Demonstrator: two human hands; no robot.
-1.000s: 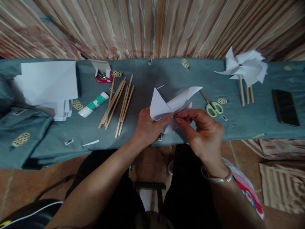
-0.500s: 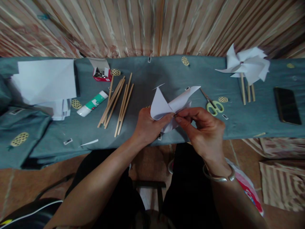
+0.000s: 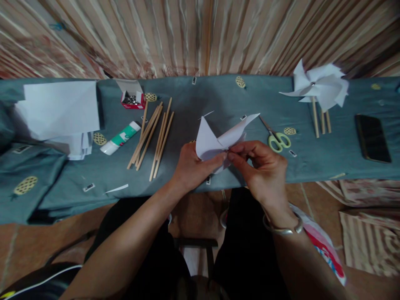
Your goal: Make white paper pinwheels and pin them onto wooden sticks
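Observation:
A white paper pinwheel [image 3: 206,139], its blades curled up, is held over the front part of the table. My left hand [image 3: 195,166] grips it from the left, thumb lying near its centre and the other fingers hidden behind the paper. At that centre my right hand [image 3: 261,164] pinches a small metal thumbtack [image 3: 227,151] between thumb and forefinger, mostly covered by the fingertips. Closest to my right hand lie the green-handled scissors [image 3: 277,141], slightly open. Several wooden sticks [image 3: 162,143] rest to the left of my left hand.
Left on the blue-green tablecloth [image 3: 103,175] are stacked white paper [image 3: 62,106], a glue stick [image 3: 121,138], a red box of metal tacks [image 3: 133,101] and a paper scrap [image 3: 117,189]. Finished pinwheels [image 3: 325,83] on sticks and a phone [image 3: 373,137] lie right. A striped curtain [image 3: 200,37] hangs behind.
The whole view has shifted slightly. Both hands stay at the pinwheel's centre, with the right fingertips a touch further left; the grip looks the same.

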